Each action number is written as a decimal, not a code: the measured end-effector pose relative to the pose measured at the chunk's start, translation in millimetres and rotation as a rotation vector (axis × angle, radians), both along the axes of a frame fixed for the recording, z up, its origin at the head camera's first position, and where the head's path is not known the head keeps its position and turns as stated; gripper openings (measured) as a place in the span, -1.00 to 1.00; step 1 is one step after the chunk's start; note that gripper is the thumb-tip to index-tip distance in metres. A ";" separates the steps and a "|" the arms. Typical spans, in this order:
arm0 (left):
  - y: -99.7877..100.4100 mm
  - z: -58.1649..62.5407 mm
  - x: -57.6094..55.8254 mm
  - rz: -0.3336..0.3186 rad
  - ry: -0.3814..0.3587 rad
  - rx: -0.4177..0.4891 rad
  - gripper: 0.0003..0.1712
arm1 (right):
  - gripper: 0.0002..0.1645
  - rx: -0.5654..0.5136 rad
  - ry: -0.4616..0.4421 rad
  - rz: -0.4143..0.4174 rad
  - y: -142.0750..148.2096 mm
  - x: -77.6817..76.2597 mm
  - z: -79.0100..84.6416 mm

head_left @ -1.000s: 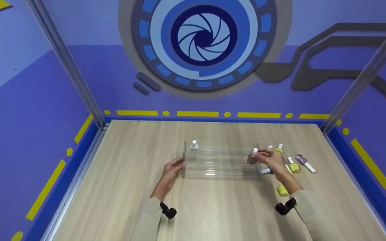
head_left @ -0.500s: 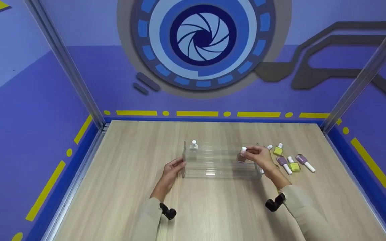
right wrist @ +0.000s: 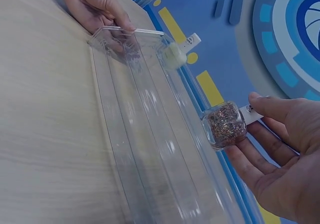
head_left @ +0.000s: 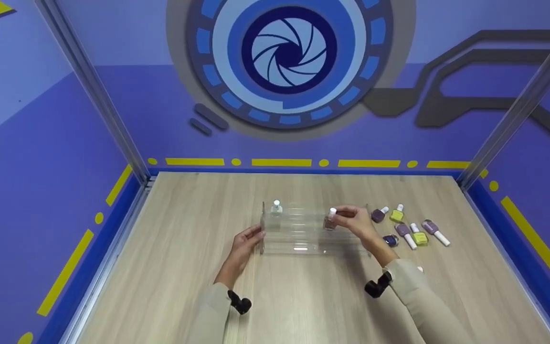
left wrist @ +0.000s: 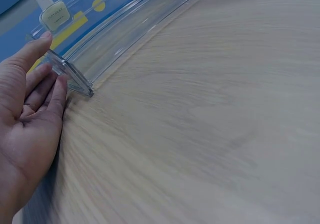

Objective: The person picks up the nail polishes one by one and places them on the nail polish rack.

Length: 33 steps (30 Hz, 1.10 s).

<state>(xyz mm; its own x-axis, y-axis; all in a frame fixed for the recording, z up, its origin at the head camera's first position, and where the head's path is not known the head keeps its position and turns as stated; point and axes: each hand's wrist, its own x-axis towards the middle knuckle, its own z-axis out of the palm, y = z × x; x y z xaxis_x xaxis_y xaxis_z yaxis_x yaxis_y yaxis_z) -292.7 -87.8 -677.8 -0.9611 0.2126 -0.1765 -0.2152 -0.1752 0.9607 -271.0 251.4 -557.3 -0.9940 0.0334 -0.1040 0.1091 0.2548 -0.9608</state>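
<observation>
A clear tiered display rack [head_left: 299, 246] stands on the table, and my left hand [head_left: 245, 246] holds its left end panel between thumb and fingers. On the rack's back tier, at the left end, a pale nail polish bottle [left wrist: 56, 16] stands upright with its white cap up. My right hand [head_left: 358, 223] pinches a glitter nail polish bottle [right wrist: 226, 126] by its white cap, thumb against fingers. That bottle is upright at the back tier, right of the rack's middle; whether its base touches the tier I cannot tell.
Right of the rack lie several nail polish bottles: a dark purple bottle [head_left: 378, 215], a yellow bottle [head_left: 396, 215], a mauve bottle [head_left: 403, 231] and a dark blue bottle [head_left: 390, 240] among them. A white cap [head_left: 420, 269] shows beside the right sleeve. A printed wall [head_left: 198, 143] closes the back.
My right hand has moved left along the rack with the glitter nail polish bottle, uncovering bottles on the right. My left hand has stayed at the rack's end.
</observation>
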 end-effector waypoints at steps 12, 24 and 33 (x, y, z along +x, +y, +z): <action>-1.0 -2.7 0.3 0.013 0.007 -0.019 -0.37 | -0.60 -0.088 0.030 0.049 -33.9 -9.2 -2.7; -0.1 -1.6 -0.5 0.004 0.023 -0.015 -0.37 | -0.66 -0.121 0.044 0.057 -62.8 -16.2 -8.3; 0.0 -3.3 -1.2 0.008 0.032 -0.004 -0.36 | -0.67 -0.145 0.052 0.081 -81.3 -20.6 -13.3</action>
<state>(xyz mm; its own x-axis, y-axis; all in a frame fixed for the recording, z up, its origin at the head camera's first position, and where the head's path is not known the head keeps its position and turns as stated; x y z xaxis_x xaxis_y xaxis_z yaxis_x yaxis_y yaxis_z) -294.0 -87.8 -681.1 -0.9679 0.2041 -0.1468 -0.1832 -0.1728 0.9678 -291.6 170.0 -570.5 -0.9970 -0.0582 -0.0504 0.0432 0.1195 -0.9919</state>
